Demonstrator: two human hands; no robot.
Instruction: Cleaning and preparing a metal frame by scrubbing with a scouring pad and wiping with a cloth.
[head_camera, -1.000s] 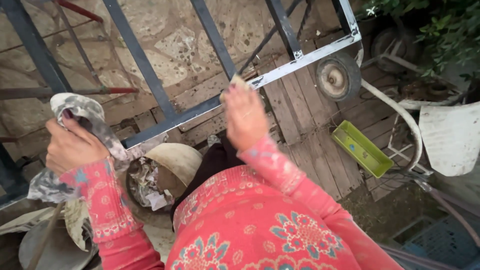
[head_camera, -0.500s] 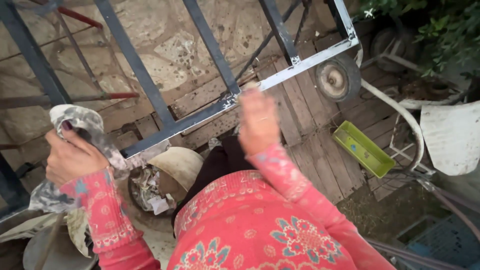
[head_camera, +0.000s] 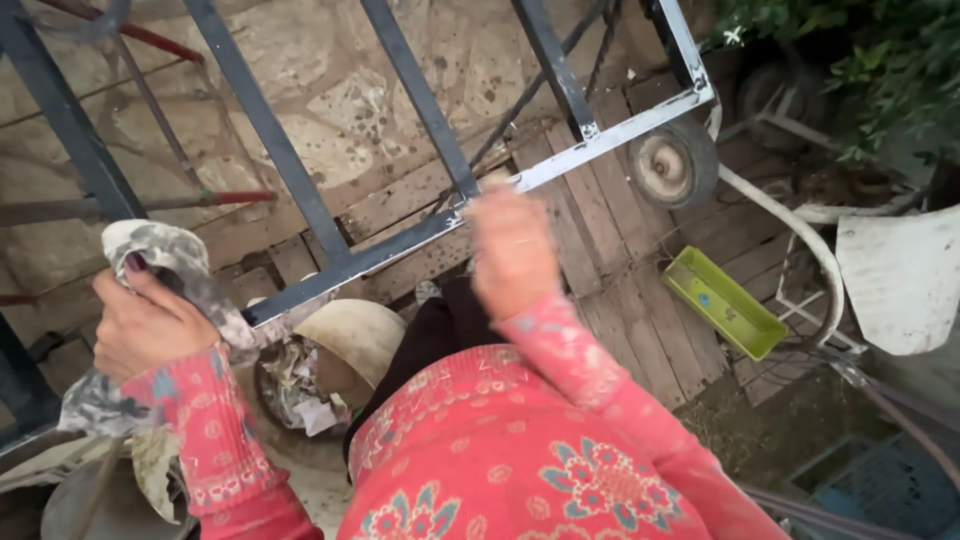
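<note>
Outdoors, rough yard w/ stone paving and weathered wooden planks (head_camera: 600, 250) underfoot, seen from the person's head looking down. Nearest: red floral top, both sleeves reaching fwd. Left hand (head_camera: 145, 325) is closed round a grey, stained rag (head_camera: 165, 250), fingers wrapped tight, the cloth bunched at the top and hanging down past the wrist; the rag's edge lies against the lower bar of the frame. Right hand (head_camera: 512, 250) is blurred, raised at the same bar, back of hand up; can't tell how far open it is or whether it has hold of anything. Just below the hands sits a round bucket (head_camera: 330, 370) w/ crumpled scraps inside. Across the middle runs a dark metal frame (head_camera: 400, 245), tilted, w/ several parallel bars and a paler, scuffed bottom rail. Further out, rt side: a small wheel (head_camera: 672, 165) at the frame's corner, a green tray (head_camera: 725, 315) lying on the planks, a white curved pipe (head_camera: 800, 240) beside it, green foliage (head_camera: 880, 70) beyond.
</note>
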